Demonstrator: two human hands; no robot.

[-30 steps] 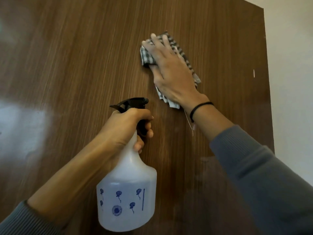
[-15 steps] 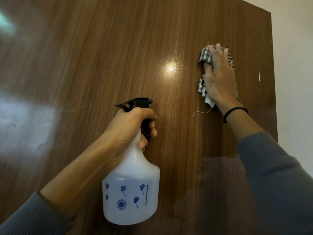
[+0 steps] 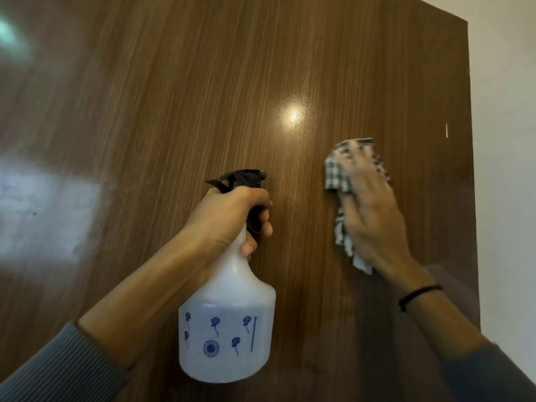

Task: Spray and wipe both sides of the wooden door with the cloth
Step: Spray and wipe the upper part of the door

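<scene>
My left hand (image 3: 229,216): wrapped round the spray bottle (image 3: 229,329), hiding some of its neck.
My right hand (image 3: 374,221): blurry, fingers flat, pressing the half-hidden cloth (image 3: 336,175) on the door (image 3: 174,111).

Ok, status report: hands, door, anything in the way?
Left hand grips spray bottle at its neck. Right hand flat, pressing checked cloth on wooden door, near its right edge. Nothing seen in the way.
</scene>
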